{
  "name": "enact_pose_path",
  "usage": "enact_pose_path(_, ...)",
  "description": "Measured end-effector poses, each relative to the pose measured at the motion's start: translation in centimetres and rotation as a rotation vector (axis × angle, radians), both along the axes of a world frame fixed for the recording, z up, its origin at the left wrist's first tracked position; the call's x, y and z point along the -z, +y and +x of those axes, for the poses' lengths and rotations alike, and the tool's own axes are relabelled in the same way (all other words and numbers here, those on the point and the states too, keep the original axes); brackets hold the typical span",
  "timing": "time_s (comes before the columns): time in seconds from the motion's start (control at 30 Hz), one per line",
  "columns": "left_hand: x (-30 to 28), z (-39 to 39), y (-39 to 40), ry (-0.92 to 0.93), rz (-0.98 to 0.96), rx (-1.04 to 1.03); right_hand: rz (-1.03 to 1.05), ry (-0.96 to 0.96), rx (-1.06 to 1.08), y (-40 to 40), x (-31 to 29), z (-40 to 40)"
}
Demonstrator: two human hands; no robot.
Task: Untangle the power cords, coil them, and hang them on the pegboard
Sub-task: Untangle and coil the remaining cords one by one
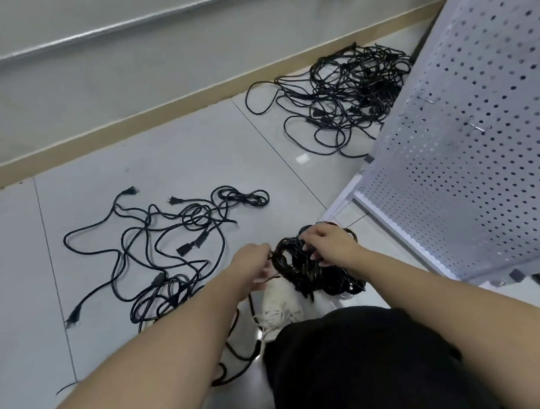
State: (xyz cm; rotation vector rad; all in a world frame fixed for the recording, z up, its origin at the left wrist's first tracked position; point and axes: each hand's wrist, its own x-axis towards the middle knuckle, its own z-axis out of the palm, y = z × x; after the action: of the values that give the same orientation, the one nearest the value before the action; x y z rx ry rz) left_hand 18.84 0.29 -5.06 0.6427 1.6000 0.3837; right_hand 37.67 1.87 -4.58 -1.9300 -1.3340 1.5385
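No readable text, label, brand, number or sign shows on anything in view.

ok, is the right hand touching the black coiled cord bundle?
Touching. The head view shows the right hand with fingers curled into the black coiled cord bundle; no gap visible.

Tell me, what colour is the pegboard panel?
The pegboard panel is white with rows of small round holes; the head view shows it clearly at right.

2 bare forearms (no sleeves), black trousers (369, 366), 1 white laced shoe (280, 305).
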Motion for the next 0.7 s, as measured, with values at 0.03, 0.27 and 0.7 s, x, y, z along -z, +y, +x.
enact_pose_path(0.03,0.0,-0.9,-0.4,-0.002,0.001,-0.01,-0.006,-0.004,-0.035,-0.1,0.0,-1.0)
enact_pose_path(0.27,3.1,-7.5,-2.5,-0.011,-0.025,-0.132,-0.121,-0.018,-0.258,-0.6,2.1,-8.3)
enact_pose_path(0.7,11.7,-16.0,-3.9,0.215,0.106,-0.003,-0.251,-0.131,-0.425,1.4,9.9,-16.8)
